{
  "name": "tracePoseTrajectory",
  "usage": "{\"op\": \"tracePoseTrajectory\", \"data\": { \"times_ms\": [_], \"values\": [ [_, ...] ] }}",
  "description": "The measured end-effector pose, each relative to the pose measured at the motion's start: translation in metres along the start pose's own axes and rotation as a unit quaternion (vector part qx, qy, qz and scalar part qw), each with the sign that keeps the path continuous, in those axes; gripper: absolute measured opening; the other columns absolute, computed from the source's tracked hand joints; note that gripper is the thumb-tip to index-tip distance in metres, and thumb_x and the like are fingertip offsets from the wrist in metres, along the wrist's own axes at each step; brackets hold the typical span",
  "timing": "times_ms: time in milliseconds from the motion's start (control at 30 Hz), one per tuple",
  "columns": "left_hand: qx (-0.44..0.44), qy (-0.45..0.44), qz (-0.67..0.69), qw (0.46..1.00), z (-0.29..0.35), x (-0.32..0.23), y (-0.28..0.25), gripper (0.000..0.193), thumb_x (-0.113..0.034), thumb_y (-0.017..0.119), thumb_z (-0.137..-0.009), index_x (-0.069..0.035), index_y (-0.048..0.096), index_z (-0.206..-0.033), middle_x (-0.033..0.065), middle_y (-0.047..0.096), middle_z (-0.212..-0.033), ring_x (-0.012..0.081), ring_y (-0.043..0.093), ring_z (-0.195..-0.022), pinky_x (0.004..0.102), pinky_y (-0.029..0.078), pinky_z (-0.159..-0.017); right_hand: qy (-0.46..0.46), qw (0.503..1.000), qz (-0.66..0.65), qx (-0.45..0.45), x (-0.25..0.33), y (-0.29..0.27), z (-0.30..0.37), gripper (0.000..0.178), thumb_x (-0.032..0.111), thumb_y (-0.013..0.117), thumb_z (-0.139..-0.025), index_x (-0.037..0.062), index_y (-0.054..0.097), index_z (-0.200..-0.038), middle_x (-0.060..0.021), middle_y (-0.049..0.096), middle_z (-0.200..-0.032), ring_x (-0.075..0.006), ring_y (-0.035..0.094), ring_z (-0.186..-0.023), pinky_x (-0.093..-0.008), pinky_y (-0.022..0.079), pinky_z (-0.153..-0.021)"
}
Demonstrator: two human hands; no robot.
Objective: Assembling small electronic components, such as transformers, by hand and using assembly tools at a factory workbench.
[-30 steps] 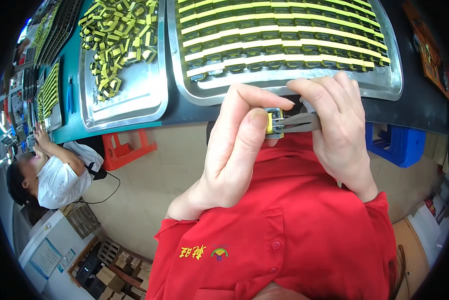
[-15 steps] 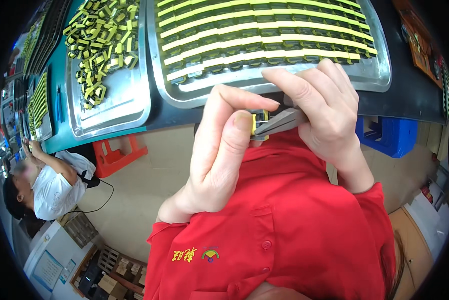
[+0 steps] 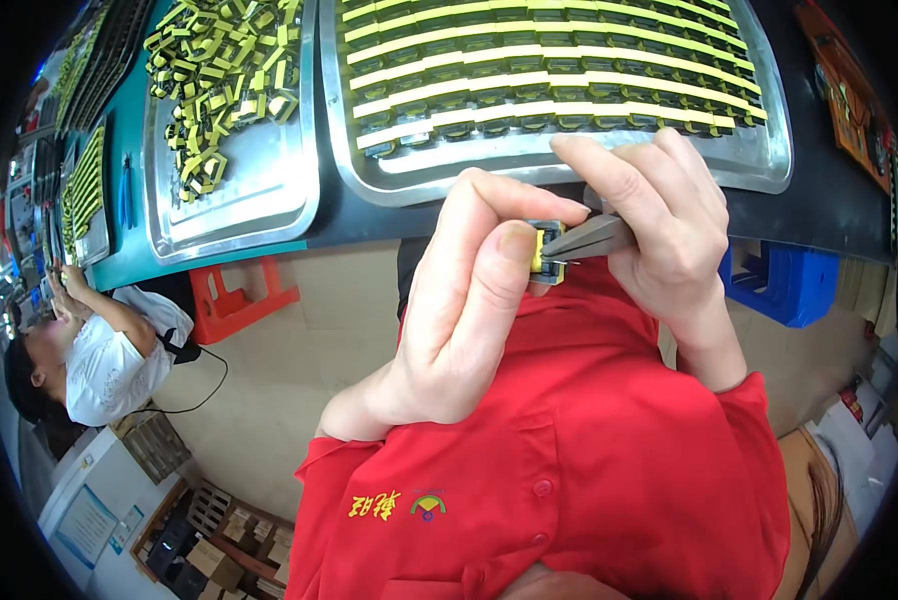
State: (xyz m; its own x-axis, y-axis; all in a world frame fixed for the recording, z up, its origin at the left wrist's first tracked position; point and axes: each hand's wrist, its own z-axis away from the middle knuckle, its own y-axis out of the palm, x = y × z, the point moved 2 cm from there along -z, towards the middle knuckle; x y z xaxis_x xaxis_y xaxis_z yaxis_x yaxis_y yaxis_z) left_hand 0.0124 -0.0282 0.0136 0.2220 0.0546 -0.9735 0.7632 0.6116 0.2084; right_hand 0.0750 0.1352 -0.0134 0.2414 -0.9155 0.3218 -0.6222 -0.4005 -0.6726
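Note:
Between the thumb and bent forefinger of my left hand (image 3: 464, 310) is a small yellow-and-black electrical component (image 3: 551, 272), with a thin metal pin showing on its right side. My right hand (image 3: 669, 215) grips grey pliers (image 3: 597, 238), whose handles are mostly hidden in the palm. The pointed jaws reach left to the component and meet or overlap its face; whether they pinch a pin, I cannot tell. Both hands are held over my lap, just off the near edge of the bench.
Ahead, a metal tray (image 3: 409, 192) holds neat rows of similar components. Left of it, another tray (image 3: 259, 215) carries a loose heap of them. A blue-handled tool (image 3: 126, 195) lies farther left. Red (image 3: 234, 310) and blue stools (image 3: 794, 280) stand below. A person in white (image 3: 119, 365) works at left.
The pliers' jaws have shifted up relative to the component, from its lower part to its upper face. Both hands appear slightly farther right, as the whole view has shifted a little.

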Motion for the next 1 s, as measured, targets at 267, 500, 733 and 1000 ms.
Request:
{"op": "tracePoseTrajectory", "data": {
  "times_ms": [267, 500, 733, 1000],
  "values": [
    [-0.025, -0.009, 0.044, 0.999, -0.002, -0.001, 0.005, 0.031, -0.026, 0.035, -0.104, 0.000, 0.050, -0.112, 0.0056, 0.054, -0.100, 0.0075, 0.044, -0.076, 0.0232, 0.040, -0.073, -0.004, 1.000, -0.003, -0.011, 0.001, -0.001, -0.005, 0.048, 0.002, 0.069, -0.058, 0.0039, 0.070, -0.106, -0.0037, 0.051, -0.067, -0.0201, 0.045, -0.058, -0.0301, 0.036, -0.053],
    [-0.064, 0.082, -0.110, 0.988, 0.000, 0.005, -0.005, 0.030, -0.025, 0.035, -0.104, 0.000, 0.050, -0.112, 0.0082, 0.055, -0.107, 0.0102, 0.049, -0.091, 0.0233, 0.039, -0.082, 0.112, 0.987, -0.049, 0.108, 0.007, -0.017, -0.004, 0.050, -0.016, 0.051, -0.055, 0.0031, 0.067, -0.099, -0.0089, 0.060, -0.079, -0.0270, 0.053, -0.074, -0.0347, 0.043, -0.068],
    [-0.056, 0.126, -0.175, 0.975, -0.002, 0.004, -0.003, 0.031, -0.024, 0.034, -0.104, 0.001, 0.051, -0.111, 0.0106, 0.056, -0.107, 0.0151, 0.051, -0.099, 0.0286, 0.038, -0.092, 0.087, 0.988, -0.025, 0.125, 0.012, -0.016, 0.002, 0.043, -0.008, 0.059, -0.060, 0.0039, 0.063, -0.101, -0.0070, 0.056, -0.081, -0.0265, 0.050, -0.075, -0.0362, 0.038, -0.068],
    [-0.049, 0.160, -0.196, 0.966, -0.001, 0.003, -0.004, 0.026, -0.017, 0.037, -0.102, 0.002, 0.052, -0.111, 0.0132, 0.059, -0.104, 0.0196, 0.056, -0.092, 0.0300, 0.043, -0.085, 0.089, 0.988, -0.016, 0.123, 0.016, -0.017, 0.004, 0.040, -0.007, 0.061, -0.062, 0.0045, 0.064, -0.100, -0.0058, 0.056, -0.082, -0.0251, 0.051, -0.076, -0.0355, 0.038, -0.069]
  ]
}}
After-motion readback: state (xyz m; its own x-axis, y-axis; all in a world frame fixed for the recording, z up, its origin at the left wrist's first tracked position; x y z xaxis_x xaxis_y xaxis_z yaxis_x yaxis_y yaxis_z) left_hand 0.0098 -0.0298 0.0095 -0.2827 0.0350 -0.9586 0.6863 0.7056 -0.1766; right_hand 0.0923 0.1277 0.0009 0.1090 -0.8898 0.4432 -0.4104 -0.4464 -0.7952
